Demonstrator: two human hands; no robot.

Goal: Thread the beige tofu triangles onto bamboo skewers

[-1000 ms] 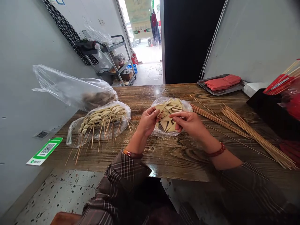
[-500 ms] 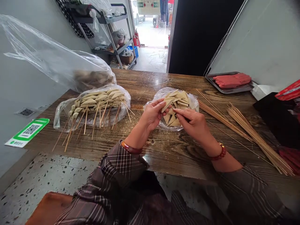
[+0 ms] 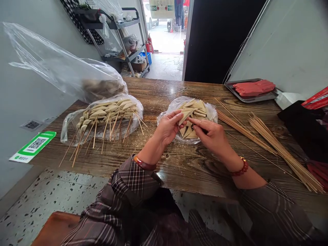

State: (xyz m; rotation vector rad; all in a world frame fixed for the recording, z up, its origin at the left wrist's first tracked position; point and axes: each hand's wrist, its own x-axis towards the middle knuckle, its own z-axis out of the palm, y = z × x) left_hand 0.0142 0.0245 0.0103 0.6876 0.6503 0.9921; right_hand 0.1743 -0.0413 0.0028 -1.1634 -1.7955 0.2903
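Main risk: the pale tan, flat triangular piece (image 3: 186, 114) looks soft and thin, so it could tear or slip, likely from thumb pressure or a push too near its edge. Left hand (image 3: 165, 129): thumb and fingers closed on that piece, held over the near part of the clear plastic bag (image 3: 176, 102) of loose tan triangles (image 3: 201, 106), the landmark here. Right hand (image 3: 210, 134): thumb and index finger nearly together at the piece's edge; can't tell what they grip, if anything. If something pointed is in there, it could jab the left fingers. The thin light-brown wooden sticks (image 3: 284, 153) right of the bag might roll if the right sleeve brushes them. Counts: two hands, one held piece, one landmark bag, loose triangles too overlapped to count. Right of it, two stick bundles plus a few strays; far right behind, one black tray (image 3: 252, 100) with one heap of red slabs (image 3: 253, 87). Left of it, one pile of skewered tan triangles (image 3: 110, 109), roughly a dozen sticks jutting out, and one green-and-white printed card (image 3: 34, 146). One dark wooden table (image 3: 189, 164) under it.
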